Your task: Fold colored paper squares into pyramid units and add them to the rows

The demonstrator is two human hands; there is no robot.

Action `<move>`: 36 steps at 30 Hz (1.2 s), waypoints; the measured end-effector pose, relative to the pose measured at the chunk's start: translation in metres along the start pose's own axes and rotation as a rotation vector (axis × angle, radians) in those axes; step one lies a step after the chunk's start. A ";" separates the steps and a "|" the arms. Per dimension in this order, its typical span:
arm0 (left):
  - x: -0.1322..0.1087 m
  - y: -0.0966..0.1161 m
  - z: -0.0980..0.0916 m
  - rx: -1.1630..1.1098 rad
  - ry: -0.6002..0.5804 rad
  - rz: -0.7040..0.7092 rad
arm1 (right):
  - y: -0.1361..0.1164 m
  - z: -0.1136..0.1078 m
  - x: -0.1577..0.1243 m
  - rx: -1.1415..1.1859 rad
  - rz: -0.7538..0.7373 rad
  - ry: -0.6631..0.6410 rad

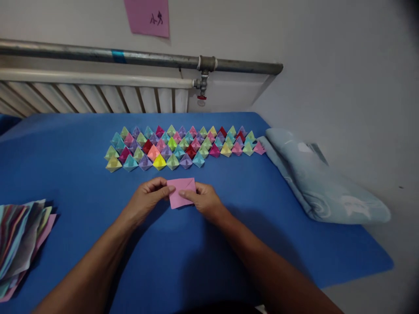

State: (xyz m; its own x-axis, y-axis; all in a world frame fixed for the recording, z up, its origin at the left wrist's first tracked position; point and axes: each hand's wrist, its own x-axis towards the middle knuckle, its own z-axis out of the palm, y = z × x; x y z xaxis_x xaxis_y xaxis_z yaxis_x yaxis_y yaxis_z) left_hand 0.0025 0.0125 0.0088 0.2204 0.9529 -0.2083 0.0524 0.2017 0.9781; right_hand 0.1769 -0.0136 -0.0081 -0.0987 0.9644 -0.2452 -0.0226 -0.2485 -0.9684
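A pink folded paper square point(178, 199) is held up between my two hands, over the blue surface. My left hand point(150, 196) pinches its left edge, thumb on the front and fingers curled behind. From the right side, my right hand point(206, 200) grips it too, with the thumb lying across the front. A crease runs near the upper right corner of the square. Just beyond the hands, rows of small folded paper boats point(159, 162) in many colours stand close together. The backs of the fingers behind the paper are partly hidden.
A fanned stack of coloured paper sheets point(22, 244) lies at the left. To the right is a folded light-blue blanket point(314, 183) by the wall. Behind the blue table point(81, 187) are a white radiator point(131, 98), a metal pipe point(157, 59) and a red-handled valve point(202, 98).
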 end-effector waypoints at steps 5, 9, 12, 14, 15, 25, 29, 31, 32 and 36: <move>-0.001 0.000 -0.004 0.052 -0.037 0.009 | -0.001 -0.002 -0.001 -0.050 -0.005 -0.039; -0.001 0.002 -0.007 0.085 -0.043 0.006 | -0.002 -0.004 -0.001 -0.089 0.001 -0.066; -0.001 0.003 -0.009 0.083 -0.066 -0.027 | -0.004 -0.005 0.000 -0.112 0.013 -0.087; -0.002 0.003 -0.010 0.087 -0.091 -0.050 | -0.004 -0.005 0.000 -0.144 0.022 -0.099; -0.002 0.003 -0.012 0.093 -0.101 -0.056 | -0.003 -0.005 0.000 -0.159 0.023 -0.105; -0.002 -0.012 -0.022 0.161 -0.208 0.020 | 0.001 0.000 -0.003 -0.422 -0.087 -0.096; -0.004 -0.013 -0.024 0.264 -0.173 0.098 | 0.004 0.000 -0.003 -0.575 -0.245 -0.071; -0.006 -0.012 -0.024 0.339 -0.160 0.172 | 0.005 0.000 -0.002 -0.690 -0.366 -0.043; -0.007 -0.012 -0.023 0.381 -0.149 0.223 | 0.005 -0.001 -0.002 -0.752 -0.433 -0.025; -0.010 -0.013 -0.023 0.572 -0.067 0.550 | 0.003 -0.003 -0.002 -0.999 -0.702 0.027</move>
State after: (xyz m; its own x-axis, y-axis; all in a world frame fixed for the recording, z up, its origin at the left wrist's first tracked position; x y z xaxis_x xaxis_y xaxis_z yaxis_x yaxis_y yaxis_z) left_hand -0.0227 0.0059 -0.0016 0.4168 0.8629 0.2858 0.4071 -0.4584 0.7901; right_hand 0.1800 -0.0162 -0.0108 -0.3518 0.8658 0.3558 0.7127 0.4941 -0.4978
